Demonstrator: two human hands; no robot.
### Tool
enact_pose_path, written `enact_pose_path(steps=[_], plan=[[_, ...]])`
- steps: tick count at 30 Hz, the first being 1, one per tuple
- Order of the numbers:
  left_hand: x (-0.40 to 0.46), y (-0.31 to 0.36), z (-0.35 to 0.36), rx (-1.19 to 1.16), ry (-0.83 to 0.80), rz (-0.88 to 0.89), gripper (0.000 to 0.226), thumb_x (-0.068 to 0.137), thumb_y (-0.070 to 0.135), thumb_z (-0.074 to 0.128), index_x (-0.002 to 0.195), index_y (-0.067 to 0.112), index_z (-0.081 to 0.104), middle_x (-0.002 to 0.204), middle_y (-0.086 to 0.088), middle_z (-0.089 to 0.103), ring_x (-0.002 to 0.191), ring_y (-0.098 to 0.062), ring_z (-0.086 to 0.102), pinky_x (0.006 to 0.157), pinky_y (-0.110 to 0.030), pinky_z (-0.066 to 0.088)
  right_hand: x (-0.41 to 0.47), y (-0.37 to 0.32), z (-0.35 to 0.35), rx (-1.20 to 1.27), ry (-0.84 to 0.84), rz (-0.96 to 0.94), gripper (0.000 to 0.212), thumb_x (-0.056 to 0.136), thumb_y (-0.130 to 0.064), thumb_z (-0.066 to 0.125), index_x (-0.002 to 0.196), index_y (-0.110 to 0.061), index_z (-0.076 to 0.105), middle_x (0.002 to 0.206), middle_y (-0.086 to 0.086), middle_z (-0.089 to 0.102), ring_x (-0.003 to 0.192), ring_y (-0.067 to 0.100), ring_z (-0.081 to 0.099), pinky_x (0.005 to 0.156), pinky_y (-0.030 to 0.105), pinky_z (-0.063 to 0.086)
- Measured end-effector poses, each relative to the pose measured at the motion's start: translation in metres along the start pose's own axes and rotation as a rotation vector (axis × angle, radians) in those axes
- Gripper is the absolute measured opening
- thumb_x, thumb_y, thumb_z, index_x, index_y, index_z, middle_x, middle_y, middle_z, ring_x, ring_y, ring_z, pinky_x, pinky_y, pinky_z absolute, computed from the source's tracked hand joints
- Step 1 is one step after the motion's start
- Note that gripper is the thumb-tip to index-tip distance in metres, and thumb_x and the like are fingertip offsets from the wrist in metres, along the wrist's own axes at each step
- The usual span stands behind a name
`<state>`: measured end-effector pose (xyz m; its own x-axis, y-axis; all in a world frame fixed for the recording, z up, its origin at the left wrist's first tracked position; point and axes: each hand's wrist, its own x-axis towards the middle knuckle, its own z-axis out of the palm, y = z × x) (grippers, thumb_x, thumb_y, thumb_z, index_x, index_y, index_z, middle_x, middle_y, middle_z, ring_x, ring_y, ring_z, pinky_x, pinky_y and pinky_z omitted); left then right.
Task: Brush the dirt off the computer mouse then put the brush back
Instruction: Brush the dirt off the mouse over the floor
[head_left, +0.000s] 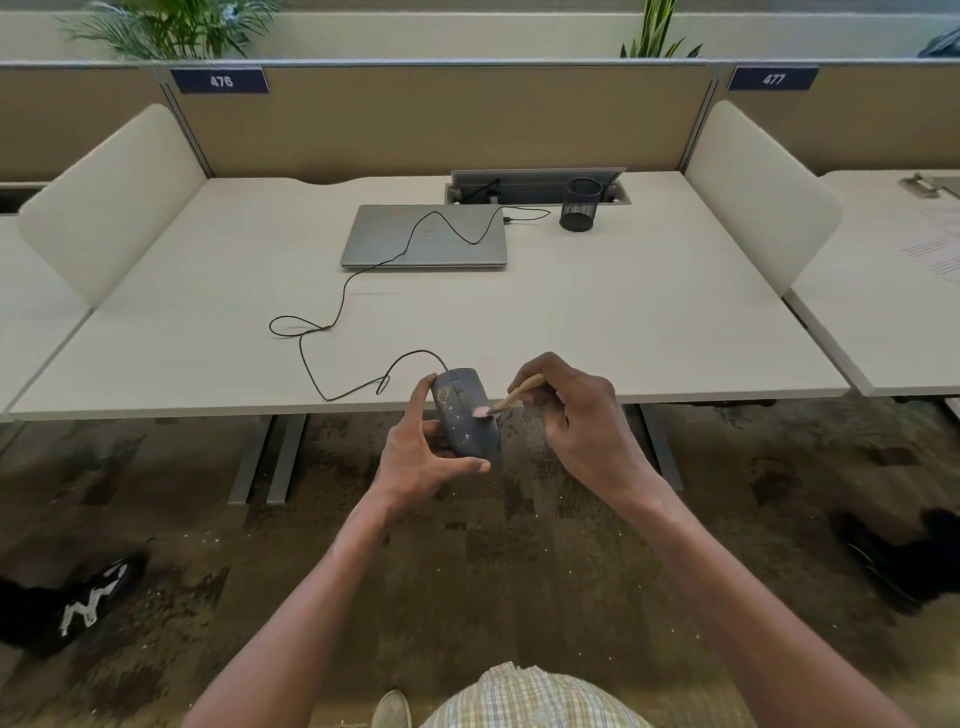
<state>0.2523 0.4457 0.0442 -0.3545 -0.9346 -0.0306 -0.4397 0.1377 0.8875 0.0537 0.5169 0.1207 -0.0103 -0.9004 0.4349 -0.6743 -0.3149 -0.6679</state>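
Note:
My left hand (415, 457) grips a dark grey wired computer mouse (464, 415) from its left side and bottom, holding it in the air just off the desk's front edge. Yellowish dirt specks dot the mouse's top. My right hand (569, 415) pinches a small brush (511, 397) with a light wooden handle. Its pink bristle tip touches the right side of the mouse. The mouse's black cable (322, 327) trails across the desk and over the laptop.
A closed silver laptop (426, 236) lies at the back middle of the white desk (623, 322). A black mesh pen cup (581, 204) stands to its right by the cable tray. White side dividers flank the desk. Dark shoes lie on the carpet left and right.

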Motion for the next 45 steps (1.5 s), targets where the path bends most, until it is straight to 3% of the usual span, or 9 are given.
enact_pose_path(steps=[6, 13, 19, 23, 26, 28, 35, 39, 45], plan=[[0.002, -0.003, -0.002, 0.027, 0.032, 0.018, 0.127, 0.057, 0.029, 0.098, 0.155, 0.031, 0.017, 0.119, -0.013, 0.072, 0.088, -0.003, 0.067, 0.073, 0.000, 0.044, -0.015, 0.006, -0.004, 0.034, -0.033, 0.047, 0.036, 0.086, 0.019, 0.052, 0.101, -0.013, 0.062, 0.088, -0.004, 0.068, 0.089, 0.006, 0.067, 0.073, 0.016, 0.053], [0.003, 0.000, -0.005, 0.005, 0.031, 0.028, 0.127, 0.056, 0.024, 0.099, 0.154, 0.032, 0.019, 0.113, -0.012, 0.074, 0.072, 0.017, 0.066, 0.069, 0.002, 0.047, -0.021, 0.011, -0.011, 0.053, 0.028, 0.072, 0.038, 0.087, 0.018, 0.051, 0.101, -0.015, 0.063, 0.090, -0.004, 0.069, 0.087, 0.012, 0.068, 0.072, 0.035, 0.058], [-0.001, 0.001, -0.004, 0.029, 0.017, 0.029, 0.128, 0.056, 0.027, 0.098, 0.155, 0.032, 0.017, 0.116, -0.014, 0.074, 0.081, 0.004, 0.068, 0.070, 0.002, 0.047, -0.013, 0.014, -0.008, 0.113, 0.191, 0.054, 0.029, 0.088, 0.016, 0.058, 0.104, -0.006, 0.065, 0.097, 0.002, 0.073, 0.092, 0.009, 0.071, 0.079, 0.034, 0.062], [-0.004, 0.003, -0.005, 0.004, 0.027, 0.033, 0.127, 0.057, 0.025, 0.098, 0.155, 0.031, 0.018, 0.116, -0.013, 0.073, 0.082, 0.006, 0.067, 0.071, -0.001, 0.050, -0.021, 0.017, -0.004, 0.101, 0.125, 0.047, 0.032, 0.088, 0.014, 0.058, 0.107, -0.010, 0.067, 0.098, 0.001, 0.073, 0.095, 0.013, 0.071, 0.080, 0.037, 0.061], [-0.005, 0.004, -0.006, -0.006, 0.042, 0.029, 0.127, 0.056, 0.025, 0.099, 0.154, 0.033, 0.018, 0.109, -0.006, 0.075, 0.077, 0.006, 0.070, 0.072, -0.004, 0.052, -0.028, 0.016, -0.006, 0.131, 0.008, 0.071, 0.040, 0.086, 0.020, 0.052, 0.102, -0.013, 0.068, 0.093, -0.005, 0.070, 0.093, 0.010, 0.069, 0.079, 0.025, 0.057], [-0.005, 0.005, -0.007, -0.011, 0.048, 0.023, 0.126, 0.056, 0.022, 0.099, 0.154, 0.033, 0.019, 0.101, 0.000, 0.072, 0.074, 0.012, 0.069, 0.069, -0.002, 0.051, -0.031, 0.015, -0.010, 0.142, -0.038, 0.083, 0.042, 0.085, 0.020, 0.049, 0.101, -0.014, 0.068, 0.093, -0.003, 0.070, 0.092, 0.011, 0.068, 0.077, 0.026, 0.056], [-0.008, 0.006, -0.002, 0.020, -0.004, 0.033, 0.127, 0.057, 0.025, 0.098, 0.155, 0.033, 0.017, 0.105, -0.008, 0.075, 0.074, 0.011, 0.069, 0.068, 0.001, 0.048, -0.026, 0.010, -0.019, 0.166, 0.026, 0.086, 0.044, 0.084, 0.021, 0.048, 0.101, -0.015, 0.066, 0.092, -0.002, 0.071, 0.092, 0.015, 0.070, 0.079, 0.042, 0.061], [-0.012, 0.008, -0.002, 0.024, -0.060, 0.023, 0.130, 0.057, 0.028, 0.098, 0.156, 0.035, 0.015, 0.107, -0.005, 0.075, 0.086, 0.001, 0.070, 0.068, 0.005, 0.044, -0.022, 0.013, -0.018, 0.234, 0.081, 0.093, 0.047, 0.081, 0.028, 0.042, 0.101, -0.006, 0.067, 0.094, 0.004, 0.071, 0.095, 0.018, 0.071, 0.084, 0.039, 0.062], [-0.013, 0.007, -0.008, -0.001, -0.137, 0.012, 0.129, 0.057, 0.025, 0.098, 0.155, 0.038, 0.015, 0.110, -0.003, 0.075, 0.094, -0.008, 0.074, 0.079, -0.004, 0.045, -0.015, 0.017, -0.014, 0.306, 0.156, 0.139, 0.041, 0.084, 0.029, 0.043, 0.100, 0.000, 0.066, 0.095, 0.003, 0.073, 0.095, 0.022, 0.072, 0.084, 0.030, 0.061]])
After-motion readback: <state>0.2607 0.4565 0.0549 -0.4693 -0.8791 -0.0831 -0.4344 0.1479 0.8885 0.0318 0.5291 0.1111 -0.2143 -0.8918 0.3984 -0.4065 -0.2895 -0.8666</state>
